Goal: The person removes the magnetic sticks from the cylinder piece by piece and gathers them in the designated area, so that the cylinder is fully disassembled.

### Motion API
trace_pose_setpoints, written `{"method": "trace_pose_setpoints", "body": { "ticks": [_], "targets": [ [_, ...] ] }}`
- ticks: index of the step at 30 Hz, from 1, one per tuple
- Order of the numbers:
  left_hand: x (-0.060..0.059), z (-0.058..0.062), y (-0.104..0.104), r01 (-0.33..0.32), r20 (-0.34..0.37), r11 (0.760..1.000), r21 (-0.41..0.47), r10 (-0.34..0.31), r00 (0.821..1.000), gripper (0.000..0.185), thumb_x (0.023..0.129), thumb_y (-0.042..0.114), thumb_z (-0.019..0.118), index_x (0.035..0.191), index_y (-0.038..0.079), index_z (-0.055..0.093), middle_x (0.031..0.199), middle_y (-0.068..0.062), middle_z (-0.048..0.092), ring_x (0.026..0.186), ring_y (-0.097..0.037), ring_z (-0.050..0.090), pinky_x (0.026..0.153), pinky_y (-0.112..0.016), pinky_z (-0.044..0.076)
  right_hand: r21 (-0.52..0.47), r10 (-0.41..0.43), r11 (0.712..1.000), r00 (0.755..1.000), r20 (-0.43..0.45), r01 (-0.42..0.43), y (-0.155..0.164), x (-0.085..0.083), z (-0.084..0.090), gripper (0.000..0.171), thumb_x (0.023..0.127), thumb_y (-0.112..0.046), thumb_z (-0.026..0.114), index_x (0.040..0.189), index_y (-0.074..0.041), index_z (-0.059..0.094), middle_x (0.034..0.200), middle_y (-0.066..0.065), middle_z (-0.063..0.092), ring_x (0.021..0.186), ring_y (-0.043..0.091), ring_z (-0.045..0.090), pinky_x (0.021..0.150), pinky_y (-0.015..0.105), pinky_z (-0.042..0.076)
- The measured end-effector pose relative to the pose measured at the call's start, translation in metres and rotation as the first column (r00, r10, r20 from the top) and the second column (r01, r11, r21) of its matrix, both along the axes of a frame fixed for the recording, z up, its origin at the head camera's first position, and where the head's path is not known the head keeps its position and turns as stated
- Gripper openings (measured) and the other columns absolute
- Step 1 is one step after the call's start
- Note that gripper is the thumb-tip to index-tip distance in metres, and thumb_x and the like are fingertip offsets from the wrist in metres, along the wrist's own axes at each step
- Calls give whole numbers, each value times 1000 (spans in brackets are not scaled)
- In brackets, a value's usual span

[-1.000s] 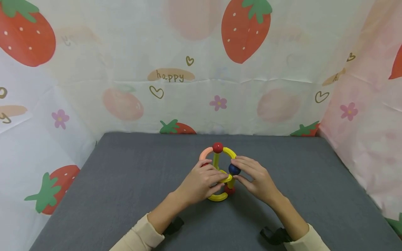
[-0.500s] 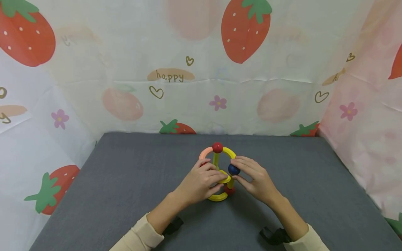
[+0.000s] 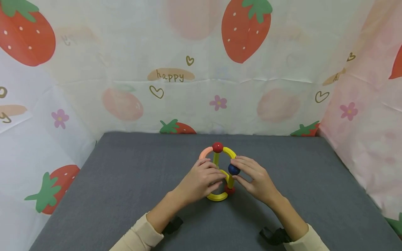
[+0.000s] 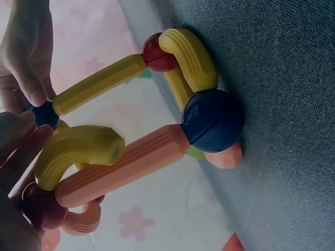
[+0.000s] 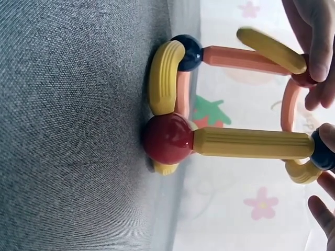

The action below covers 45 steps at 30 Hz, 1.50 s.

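Note:
A toy frame of rods and balls (image 3: 217, 164) stands on the grey mat (image 3: 125, 181), topped by a red ball (image 3: 217, 147). My left hand (image 3: 217, 179) pinches a loose curved yellow piece (image 3: 224, 173) inside the frame; the left wrist view shows the curved yellow piece (image 4: 78, 149) above an orange rod (image 4: 123, 170). My right hand (image 3: 236, 170) pinches a small blue ball (image 3: 233, 169) on top of a straight yellow rod (image 5: 251, 144). That rod rises from a red ball (image 5: 167, 138) on the mat. A bigger blue ball (image 4: 212, 120) also rests on the mat.
Printed strawberry sheets (image 3: 245, 31) wall in the mat at the back and on both sides. The mat's back edge (image 3: 207, 134) runs just behind the frame. Black straps (image 3: 274, 235) sit on both wrists.
My left hand has lifted and turned the curved yellow piece a little inside the frame. The right hand and the frame have stayed where they were.

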<state>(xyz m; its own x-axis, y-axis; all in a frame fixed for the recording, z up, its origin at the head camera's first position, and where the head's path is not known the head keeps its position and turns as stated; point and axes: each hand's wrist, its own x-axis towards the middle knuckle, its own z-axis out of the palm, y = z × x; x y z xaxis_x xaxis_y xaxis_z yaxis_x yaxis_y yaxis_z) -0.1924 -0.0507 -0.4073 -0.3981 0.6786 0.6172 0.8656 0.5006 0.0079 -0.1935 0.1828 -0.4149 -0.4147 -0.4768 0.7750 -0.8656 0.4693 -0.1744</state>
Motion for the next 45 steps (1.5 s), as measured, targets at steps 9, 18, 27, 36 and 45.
{"method": "trace_pose_setpoints", "body": {
  "ticks": [9, 18, 27, 36, 45],
  "targets": [
    [-1, 3, -6, 8, 98, 991, 131, -21, 995, 27, 83, 14, 77, 110, 9, 74, 107, -1, 74, 105, -18, 65, 98, -35, 50, -6, 7, 1000, 1000, 2, -7, -1, 0, 0, 50, 94, -37, 51, 116, 5, 67, 115, 17, 69, 109, 35, 62, 110, 14, 34],
    [-1, 2, -19, -73, 128, 966, 249, 41, 991, 33, 82, 12, 78, 113, 6, 72, 111, -5, 73, 104, -21, 63, 93, -38, 52, 1, -4, 1000, 1000, 18, 4, 0, 1, -1, 42, 87, -25, 69, 117, 5, 67, 117, 17, 69, 111, 34, 62, 111, 14, 34],
    [0, -2, -34, -131, 211, 946, 298, 68, 975, 34, 82, 14, 78, 115, 5, 72, 111, -6, 72, 104, -21, 62, 89, -37, 55, -6, -8, 1000, 999, 37, 9, 0, 3, -1, 42, 87, -24, 70, 121, 1, 66, 119, 16, 68, 113, 33, 61, 111, 14, 34],
    [0, -4, -37, -143, 232, 946, 290, 75, 970, 33, 82, 15, 78, 113, 5, 72, 110, -6, 73, 104, -21, 61, 88, -38, 56, -17, -1, 1000, 1000, 31, 1, -1, 3, 0, 44, 80, -12, 79, 120, 1, 66, 119, 16, 68, 113, 33, 61, 111, 15, 33],
    [1, -5, -37, -160, 252, 945, 286, 87, 964, 33, 82, 15, 77, 114, 6, 72, 111, -6, 72, 104, -20, 61, 88, -37, 56, -24, -6, 1000, 1000, 28, 7, -2, 3, 0, 43, 93, -33, 60, 120, 0, 66, 119, 15, 68, 113, 32, 61, 111, 15, 34]
  ]
}}
